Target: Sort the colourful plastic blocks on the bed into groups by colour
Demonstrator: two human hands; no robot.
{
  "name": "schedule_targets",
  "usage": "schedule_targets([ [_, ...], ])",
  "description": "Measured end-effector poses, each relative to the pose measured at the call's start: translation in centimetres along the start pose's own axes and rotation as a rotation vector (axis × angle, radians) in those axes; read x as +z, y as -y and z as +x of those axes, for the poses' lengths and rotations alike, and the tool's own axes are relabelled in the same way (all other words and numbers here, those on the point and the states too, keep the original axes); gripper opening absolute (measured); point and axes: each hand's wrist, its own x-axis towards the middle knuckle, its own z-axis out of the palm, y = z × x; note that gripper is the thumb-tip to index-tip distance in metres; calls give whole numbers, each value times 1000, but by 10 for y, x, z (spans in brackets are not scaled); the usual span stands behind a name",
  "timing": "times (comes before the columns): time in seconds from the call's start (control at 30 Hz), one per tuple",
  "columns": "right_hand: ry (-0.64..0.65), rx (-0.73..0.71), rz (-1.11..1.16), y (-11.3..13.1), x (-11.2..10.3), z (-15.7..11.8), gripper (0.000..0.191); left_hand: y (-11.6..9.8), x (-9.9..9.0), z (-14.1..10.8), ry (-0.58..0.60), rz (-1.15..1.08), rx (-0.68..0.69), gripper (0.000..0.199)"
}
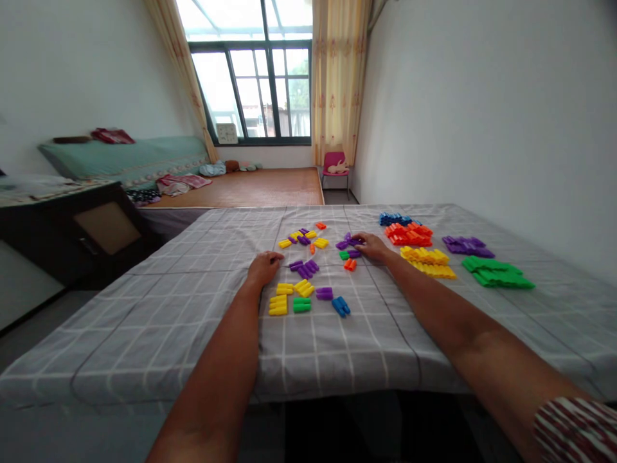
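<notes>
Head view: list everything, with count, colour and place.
Table: one, grey checked cloth, foreground
Loose plastic pieces: over fifteen, yellow, purple, orange, green, blue, centre
Plastic piles: five, blue, orange, yellow, purple, green, table's right side
Cabinet: one, dark, left
Bed: one, brown, beyond table
Backrest: one, pale green, left
Cloths: several, mixed colours, on bed
Window: one, dark frame, far wall
Curtains: two, yellowish, flanking window
Square object: one, whitish, at window
Chair: one, pink, beside bed
Plush toy: one, pale, on chair
Striped sleeve: one, red-white, lower right
Left hand: one, bare, on table
Right hand: one, bare, at purple pieces
</notes>
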Motion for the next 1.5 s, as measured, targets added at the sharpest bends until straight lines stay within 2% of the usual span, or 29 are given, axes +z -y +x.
schedule_targets([
  [0.1, -8, -17, 207, -7, 1, -7, 39, -1, 0, 0, 5, 12, 3, 34],
  [0.2, -19, -21, 277, -11, -10, -12, 40, -1, 0, 0, 9, 27, -8, 34],
  [0.3, -64, -41, 243, -10, -22, -16, 37, 0, 1, 1, 19, 19, -14, 33],
  [0.37, -42, -94, 212, -5, -25, -18, 33, 2, 1, 1, 24, 16, -22, 33],
  [0.57, 105, -347, -14, 18, -9, -19, 26, 6, 3, 0, 24, 6, -23, 33],
  [0.8, 167, -399, 50, 22, -6, -21, 32, 8, -1, 0, 33, -17, -40, 32],
  [0.9, 170, -379, 159, 30, -4, -22, 30, -3, -6, 0, -75, -35, -49, 32],
  [1.0, 168, -378, 343, 49, 2, -23, 31, -27, -10, -2, -238, -122, 62, 32],
  [1.03, 161, -380, 392, 57, 5, -24, 32, -37, -9, -2, -223, -175, 129, 31],
  [1.13, 150, -394, 451, 79, 15, -28, 32, -65, 0, -5, -50, -305, 314, 31],
  [1.23, 141, -414, 428, 91, 21, -34, 27, -83, 10, -9, 25, -390, 346, 35],
  [1.33, 132, -426, 453, 94, 23, -37, 26, -86, 10, -12, 63, -424, 330, 31],
  [1.4, 117, -419, 471, 93, 22, -36, 25, -79, 4, -11, -2, -413, 292, 29],
  [1.5, 89, -364, 438, 86, 21, -33, 25, -60, -11, -6, -184, -397, 141, 29],
])
